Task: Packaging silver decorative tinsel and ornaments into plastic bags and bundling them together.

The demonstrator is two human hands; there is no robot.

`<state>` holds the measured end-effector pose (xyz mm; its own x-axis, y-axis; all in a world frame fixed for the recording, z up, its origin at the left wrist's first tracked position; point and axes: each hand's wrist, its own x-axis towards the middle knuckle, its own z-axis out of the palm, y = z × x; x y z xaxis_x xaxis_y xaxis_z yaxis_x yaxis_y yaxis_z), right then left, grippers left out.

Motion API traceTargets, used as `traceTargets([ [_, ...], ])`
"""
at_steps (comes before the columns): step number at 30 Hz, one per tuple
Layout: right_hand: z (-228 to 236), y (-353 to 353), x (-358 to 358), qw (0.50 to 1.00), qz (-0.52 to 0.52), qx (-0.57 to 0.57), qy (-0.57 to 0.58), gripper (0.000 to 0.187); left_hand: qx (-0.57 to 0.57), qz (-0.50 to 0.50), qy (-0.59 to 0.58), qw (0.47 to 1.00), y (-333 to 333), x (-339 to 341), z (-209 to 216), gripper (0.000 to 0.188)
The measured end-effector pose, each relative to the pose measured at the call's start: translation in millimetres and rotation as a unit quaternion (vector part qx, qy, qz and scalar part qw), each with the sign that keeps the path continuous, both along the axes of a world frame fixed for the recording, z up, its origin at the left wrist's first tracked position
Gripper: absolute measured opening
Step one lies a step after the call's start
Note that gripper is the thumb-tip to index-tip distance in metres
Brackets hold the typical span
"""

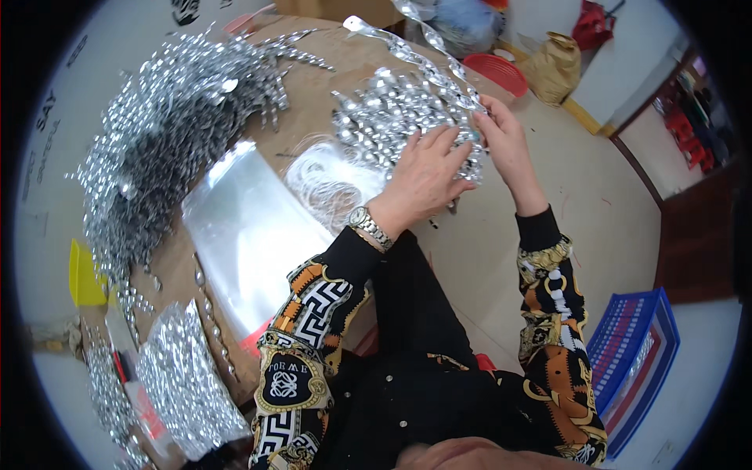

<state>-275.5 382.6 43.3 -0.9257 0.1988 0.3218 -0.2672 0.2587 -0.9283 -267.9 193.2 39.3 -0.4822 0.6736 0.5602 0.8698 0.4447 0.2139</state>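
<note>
My left hand (pixel 423 172) lies with its fingers spread over a pile of shiny silver twisted strips (pixel 384 113) at the table's right edge. To its right, my right hand (pixel 507 141) pinches a long silver spiral strip (pixel 423 66) near the pile's edge. That strip and another beside it stretch up and away from my fingers, one ending in a flat rounded tip. A loose coil of white string (pixel 317 184) sits left of my left wrist. Stacked clear plastic bags (pixel 254 227) lie left of the string and partly under my left sleeve.
A large heap of silver spirals (pixel 172 141) covers the table's far left. Filled clear bags (pixel 192 384) and a yellow container (pixel 84 274) are at the near left. Beyond the table stand a red basket (pixel 497 73) and a tan sack (pixel 554 66); a blue rack (pixel 630 352) is at right.
</note>
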Motion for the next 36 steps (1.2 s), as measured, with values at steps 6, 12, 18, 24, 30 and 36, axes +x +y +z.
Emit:
traceTargets([
  [6,0,-53,21,0.96,0.184,-0.159,-0.136,0.037,0.186,0.055,0.005,0.981,-49,43,47,0.045],
  [12,8,-138,39,0.915,0.291,-0.188,-0.206,0.035,0.214,0.162,-0.014,0.963,-127,74,59,0.04],
  [18,-1,-213,45,0.851,0.386,-0.224,-0.278,0.035,0.238,0.253,-0.048,0.937,-184,94,42,0.038],
  [24,-22,-272,46,0.853,0.386,-0.183,-0.3,0.018,0.234,0.308,-0.083,0.918,-214,115,30,0.035],
  [30,-44,-315,40,0.89,0.391,-0.084,-0.218,0.021,0.248,0.323,-0.092,0.909,-221,121,39,0.03],
  [36,-36,-332,48,0.914,0.371,0.163,-0.022,0.032,0.235,0.326,-0.107,0.909,-216,124,45,0.029],
])
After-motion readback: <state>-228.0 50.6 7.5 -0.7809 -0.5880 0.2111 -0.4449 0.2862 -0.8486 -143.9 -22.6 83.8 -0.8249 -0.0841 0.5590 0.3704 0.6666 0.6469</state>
